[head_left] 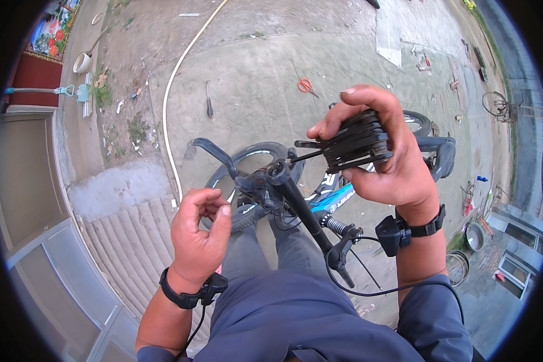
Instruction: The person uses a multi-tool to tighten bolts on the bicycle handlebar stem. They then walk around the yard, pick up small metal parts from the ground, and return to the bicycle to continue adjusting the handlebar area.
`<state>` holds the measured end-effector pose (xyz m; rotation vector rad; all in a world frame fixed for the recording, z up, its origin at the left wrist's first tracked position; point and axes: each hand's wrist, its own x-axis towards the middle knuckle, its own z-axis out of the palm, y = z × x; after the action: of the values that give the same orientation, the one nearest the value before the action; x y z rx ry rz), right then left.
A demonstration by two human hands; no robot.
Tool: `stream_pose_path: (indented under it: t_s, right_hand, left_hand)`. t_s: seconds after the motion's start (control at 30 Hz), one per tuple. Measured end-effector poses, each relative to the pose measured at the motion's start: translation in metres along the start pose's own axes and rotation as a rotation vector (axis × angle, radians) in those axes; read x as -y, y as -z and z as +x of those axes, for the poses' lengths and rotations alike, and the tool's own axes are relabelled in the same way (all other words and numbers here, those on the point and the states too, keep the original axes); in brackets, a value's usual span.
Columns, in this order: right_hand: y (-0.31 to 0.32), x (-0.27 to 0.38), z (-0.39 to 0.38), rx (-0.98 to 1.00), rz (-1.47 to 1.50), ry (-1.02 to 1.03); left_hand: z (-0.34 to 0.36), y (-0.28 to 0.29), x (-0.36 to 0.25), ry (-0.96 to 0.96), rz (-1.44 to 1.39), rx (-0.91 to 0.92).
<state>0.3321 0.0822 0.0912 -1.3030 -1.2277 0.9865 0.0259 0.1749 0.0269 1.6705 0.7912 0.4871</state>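
Note:
My right hand point(383, 151) is closed around a black folding multi-tool point(359, 145). One thin key of the tool is swung out, its tip at the top end of a black bicycle tube point(304, 208); whether it sits in a bolt I cannot tell. My left hand point(200, 232) is raised beside the bicycle's brake lever point(217, 154), apart from it. Its fingers curl in toward the thumb, and anything inside them is hidden. Below lies the blue, white and black bicycle frame point(344, 196) with a coil spring point(338, 226).
A bicycle wheel point(247, 220) stands by my legs. Farther off on the ground lie a screwdriver point(209, 108), orange-handled scissors point(306, 86) and a pale hose point(170, 90). Ridged sheeting point(133, 247) and a grey door point(27, 175) are at left. Black cables run from both wrist straps.

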Motion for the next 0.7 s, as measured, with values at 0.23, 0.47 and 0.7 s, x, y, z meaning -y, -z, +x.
stream_pose_path:
  t_s: [0.23, 0.47, 0.7]
  right_hand:
    - [0.015, 0.001, -0.013, -0.253, 0.280, 0.015]
    - [-0.001, 0.005, -0.063, -0.075, 0.187, -0.735]
    - [-0.046, 0.007, -0.094, 0.063, -0.435, -0.580]
  left_hand:
    - [0.009, -0.011, 0.005, 0.282, -0.308, -0.052]
    - [0.047, -0.020, 0.008, 0.301, -0.676, 0.224]
    - [0.061, -0.029, 0.014, 0.379, -0.845, 0.289]
